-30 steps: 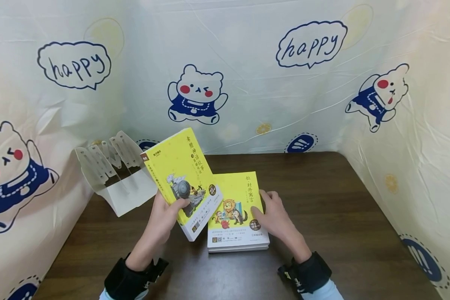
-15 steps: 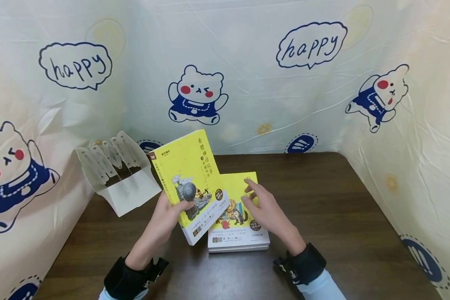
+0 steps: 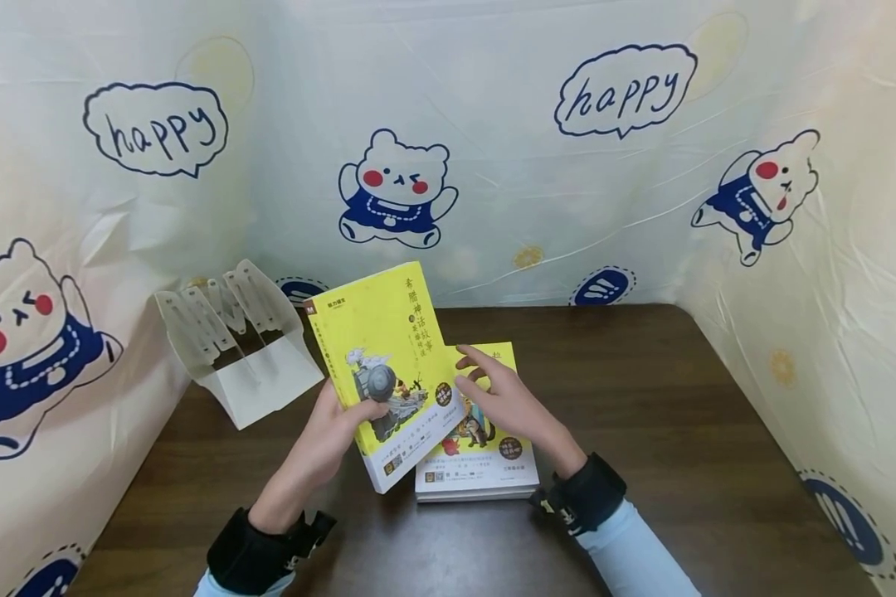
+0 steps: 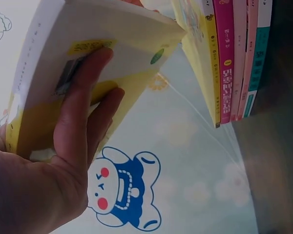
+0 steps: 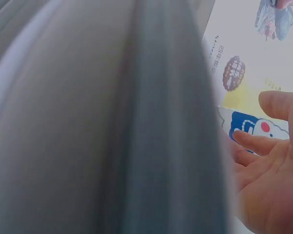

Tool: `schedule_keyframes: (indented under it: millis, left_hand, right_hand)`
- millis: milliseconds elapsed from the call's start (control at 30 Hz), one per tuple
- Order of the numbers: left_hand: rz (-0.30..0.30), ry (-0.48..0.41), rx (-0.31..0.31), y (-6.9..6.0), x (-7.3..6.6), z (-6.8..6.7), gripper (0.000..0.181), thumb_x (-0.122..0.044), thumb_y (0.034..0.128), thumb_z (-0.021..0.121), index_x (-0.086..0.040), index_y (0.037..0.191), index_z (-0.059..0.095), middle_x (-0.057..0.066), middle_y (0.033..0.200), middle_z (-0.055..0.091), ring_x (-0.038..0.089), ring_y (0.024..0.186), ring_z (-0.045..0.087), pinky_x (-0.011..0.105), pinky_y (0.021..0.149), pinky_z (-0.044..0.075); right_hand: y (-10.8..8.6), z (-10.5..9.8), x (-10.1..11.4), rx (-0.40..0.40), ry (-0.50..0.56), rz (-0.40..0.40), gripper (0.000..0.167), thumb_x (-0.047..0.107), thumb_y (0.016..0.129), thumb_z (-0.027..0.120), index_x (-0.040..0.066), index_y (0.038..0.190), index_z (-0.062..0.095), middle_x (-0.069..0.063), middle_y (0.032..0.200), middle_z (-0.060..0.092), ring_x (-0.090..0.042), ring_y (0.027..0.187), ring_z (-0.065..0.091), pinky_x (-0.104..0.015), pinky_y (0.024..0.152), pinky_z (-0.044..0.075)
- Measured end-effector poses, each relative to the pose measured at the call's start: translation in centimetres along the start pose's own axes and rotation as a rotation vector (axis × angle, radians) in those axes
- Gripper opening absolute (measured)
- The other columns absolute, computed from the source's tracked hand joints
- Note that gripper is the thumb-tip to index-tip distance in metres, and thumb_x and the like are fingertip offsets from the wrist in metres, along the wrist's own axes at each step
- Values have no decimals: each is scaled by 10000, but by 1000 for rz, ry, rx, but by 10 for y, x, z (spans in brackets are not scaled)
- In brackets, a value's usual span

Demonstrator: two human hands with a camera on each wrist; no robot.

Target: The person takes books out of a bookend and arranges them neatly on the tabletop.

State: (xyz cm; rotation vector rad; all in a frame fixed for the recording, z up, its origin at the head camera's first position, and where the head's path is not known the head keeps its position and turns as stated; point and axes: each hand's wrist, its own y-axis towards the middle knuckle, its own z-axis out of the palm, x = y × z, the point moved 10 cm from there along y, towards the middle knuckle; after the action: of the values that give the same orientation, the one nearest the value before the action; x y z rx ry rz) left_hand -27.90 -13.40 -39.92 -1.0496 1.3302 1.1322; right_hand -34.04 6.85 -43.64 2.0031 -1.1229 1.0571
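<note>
A yellow book (image 3: 381,356) with a white lower band is held tilted in my left hand (image 3: 324,439). The left thumb lies on its front cover, while in the left wrist view the fingers (image 4: 75,112) press on its back. Below and to the right, a book stack (image 3: 481,477) lies on the table, partly covered by the held book. Its top book is yellow too; the left wrist view shows magenta, pink and teal spines (image 4: 225,63) under it. Over the stack, my right hand (image 3: 511,402) reaches toward the held book's right edge, fingers apart and gripping nothing. Whether they touch it I cannot tell.
At the back left stands a white slotted book rack (image 3: 257,377) with upright dividers. The dark wooden table (image 3: 642,431) extends to the right of the stack. A printed curtain (image 3: 493,207) hangs close behind and along both sides.
My right hand has left the stack's right edge and moved left, up to the held book. The left hand has shifted the held book slightly right, turning it a little more upright.
</note>
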Motion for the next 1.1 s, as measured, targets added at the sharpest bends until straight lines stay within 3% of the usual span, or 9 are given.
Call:
schedule_keyframes:
  millis: [200, 367, 500, 600, 767, 1100]
  left_hand:
    - [-15, -7, 20, 1, 1, 1, 720, 129, 910, 544, -100, 1574, 390, 262, 1379, 622, 381, 1157, 684, 428, 896, 574]
    - [6, -19, 47, 2, -2, 4, 687, 116, 918, 542, -75, 1564, 407, 271, 1373, 628, 355, 1137, 697, 427, 896, 577]
    - [15, -29, 54, 2, -3, 4, 674, 105, 921, 544, -66, 1560, 412, 278, 1360, 633, 329, 1112, 711, 422, 896, 577]
    - [18, -29, 58, 2, -3, 4, 676, 96, 922, 548, -67, 1563, 409, 279, 1358, 633, 320, 1107, 714, 423, 902, 576]
    - [20, -20, 82, 2, -4, 5, 670, 86, 930, 550, -52, 1568, 398, 292, 1363, 627, 339, 1121, 707, 432, 909, 576]
    - [16, -3, 98, 5, -2, 4, 698, 88, 932, 539, -76, 1586, 359, 287, 1377, 612, 402, 1160, 682, 463, 917, 570]
  right_hand:
    - [3, 6, 5, 13, 46, -4, 601, 348, 1102, 563, 147, 1639, 384, -77, 1463, 562, -272, 1254, 570, -457, 952, 508]
    - [4, 10, 7, 29, 87, -8, 631, 319, 1105, 557, 149, 1664, 320, -83, 1522, 512, -258, 1248, 566, -409, 873, 548]
    - [4, 17, 9, 85, 143, -25, 631, 279, 1117, 529, 235, 1685, 256, -59, 1436, 555, -243, 1130, 623, -381, 796, 571]
    - [3, 20, 11, 114, 166, -49, 621, 249, 1127, 501, 279, 1687, 235, -34, 1363, 596, -226, 1078, 642, -390, 822, 564]
    - [1, 20, 12, 103, 161, -48, 613, 247, 1125, 509, 274, 1682, 254, -4, 1367, 615, -210, 1048, 662, -414, 859, 545]
    - [-2, 20, 14, 91, 198, -56, 583, 205, 1120, 517, 297, 1655, 304, -25, 1341, 644, -233, 979, 724, -406, 806, 587]
